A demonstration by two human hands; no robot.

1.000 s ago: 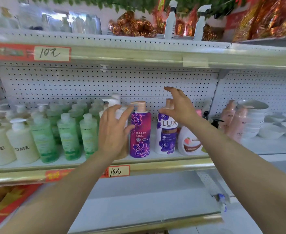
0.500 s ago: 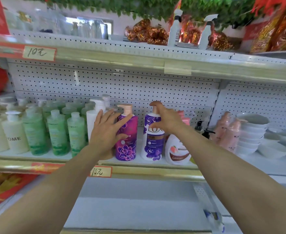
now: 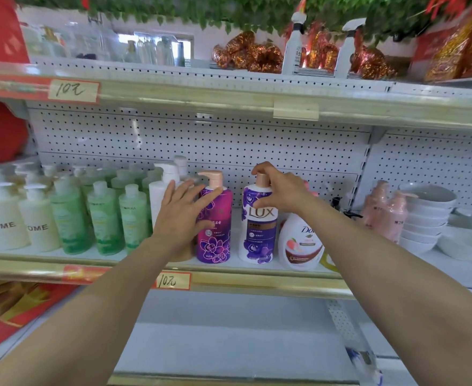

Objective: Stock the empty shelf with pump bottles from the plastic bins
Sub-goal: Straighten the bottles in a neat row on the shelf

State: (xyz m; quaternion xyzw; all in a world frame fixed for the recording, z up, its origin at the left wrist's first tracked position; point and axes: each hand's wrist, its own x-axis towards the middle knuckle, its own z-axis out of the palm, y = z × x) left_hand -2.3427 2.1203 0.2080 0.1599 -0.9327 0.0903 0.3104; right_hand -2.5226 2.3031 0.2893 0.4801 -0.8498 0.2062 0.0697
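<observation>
The bare lower shelf lies beneath my arms. On the stocked shelf, my left grip is released, fingers spread against the magenta pump bottle. My right grip pinches the pump of the purple LUX bottle, which stands upright between the magenta one and a Dove bottle. I see green bottles crowding the left and white bowls on the right.

Single head-worn wide-angle view, about level with the middle shelf and facing it squarely, tilted slightly down. Near enough for outstretched arms to reach it: left hand and right hand close to centre, the right on a bottle, forearms entering from 7 and 5 o'clock. Upper shelf bowed across 12 o'clock, lower shelf at 6 o'clock. Straight edges curved toward the frame's rim.
</observation>
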